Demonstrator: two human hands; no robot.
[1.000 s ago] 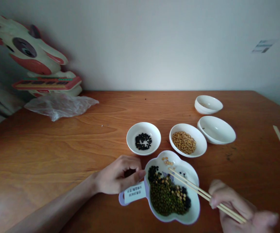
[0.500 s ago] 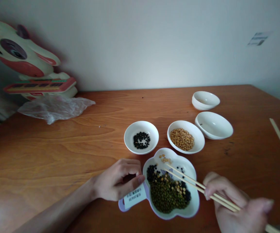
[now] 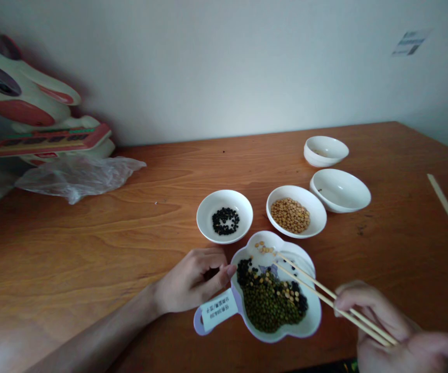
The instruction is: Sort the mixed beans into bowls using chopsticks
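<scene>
Bamboo chopsticks (image 3: 324, 295) over mixed beans (image 3: 268, 303)
Right hand (image 3: 398, 331) grips them, tips parted, no bean visibly held; curled left hand (image 3: 190, 280) sits beside the white dish (image 3: 316, 311).

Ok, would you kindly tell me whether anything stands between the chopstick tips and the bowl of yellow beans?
Only the rim of the flower-shaped white dish: the tips of the chopsticks in the right hand are inside it, and the bowl of yellow beans sits just beyond.
</scene>
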